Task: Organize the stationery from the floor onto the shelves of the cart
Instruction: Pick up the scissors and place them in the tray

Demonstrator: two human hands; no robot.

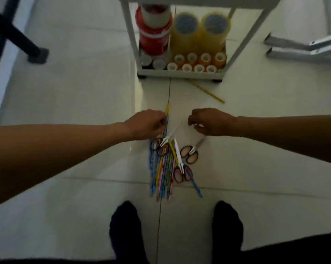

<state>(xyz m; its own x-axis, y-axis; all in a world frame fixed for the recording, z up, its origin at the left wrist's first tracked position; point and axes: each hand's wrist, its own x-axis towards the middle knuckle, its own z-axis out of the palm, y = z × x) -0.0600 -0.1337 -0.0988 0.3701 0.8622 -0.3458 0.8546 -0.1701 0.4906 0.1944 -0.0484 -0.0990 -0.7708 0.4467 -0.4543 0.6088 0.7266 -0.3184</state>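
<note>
**Reaching for the pencils, tape already shelved**

The person crouches over a bundle of patterned pencils (161,168) lying side by side on the tiled floor (75,92), with three pairs of orange-handled scissors (189,154) sprawled on and beside them. The left hand (147,123) has its fingers curled down onto the far ends of the pencils, seemingly pinching a yellow one; the motion blur keeps me from being sure. The right hand (211,121) hovers just beside, fingers curled loosely, holding nothing I can make out.

The white cart (179,73) stands ahead, its bottom shelf packed with tape rolls (197,62). A stray yellow pencil (208,92) lies near its wheel.

I'd judge the pencil stage is starting. Next, the scissors need lifting clear so the pencils gather as one bunch.
</note>
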